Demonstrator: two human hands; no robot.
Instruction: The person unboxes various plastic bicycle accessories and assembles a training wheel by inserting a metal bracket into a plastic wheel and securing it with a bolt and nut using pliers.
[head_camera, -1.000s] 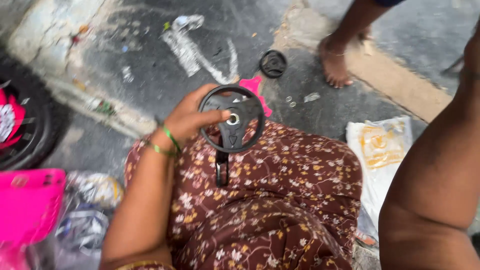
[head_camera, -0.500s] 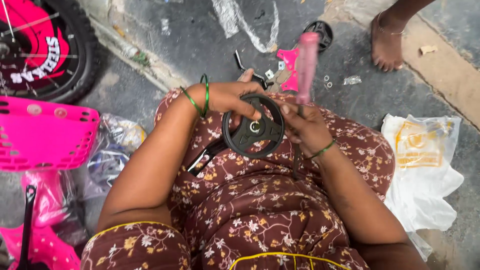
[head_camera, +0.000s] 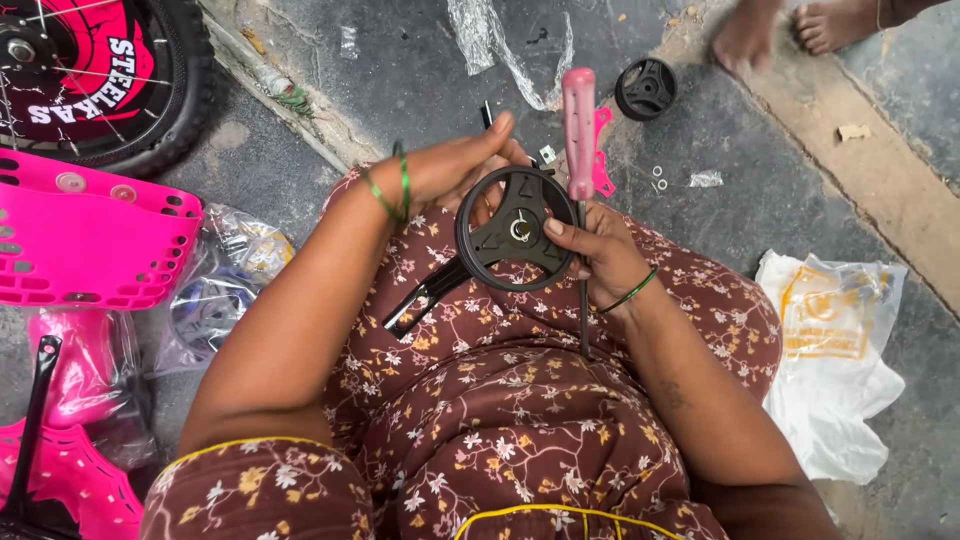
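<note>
Wheel: the small black spoked wheel (head_camera: 516, 229) sits over your lap, on your brown flowered dress (head_camera: 520, 420), with a black bracket (head_camera: 428, 297) running from it down toward your left knee.
Left hand: your left hand (head_camera: 452, 168) lies just above the wheel with fingers straight and held together, touching its upper rim; green bangles ring the wrist.
Right hand: your right hand (head_camera: 598, 252) closes on the wheel's right rim, thumb on its face, and also pinches a screwdriver.
Screwdriver: the pink-handled screwdriver (head_camera: 579, 130) stands upright beside the wheel's right edge, shaft pointing down into your lap.
Beyond the wheel: a second small black wheel (head_camera: 645, 88) lies on the ground, up and right.
Left of the wheel: a pink basket (head_camera: 90, 250) and a large tyre (head_camera: 120, 80).
Right of the wheel: a white plastic bag (head_camera: 830, 360).
</note>
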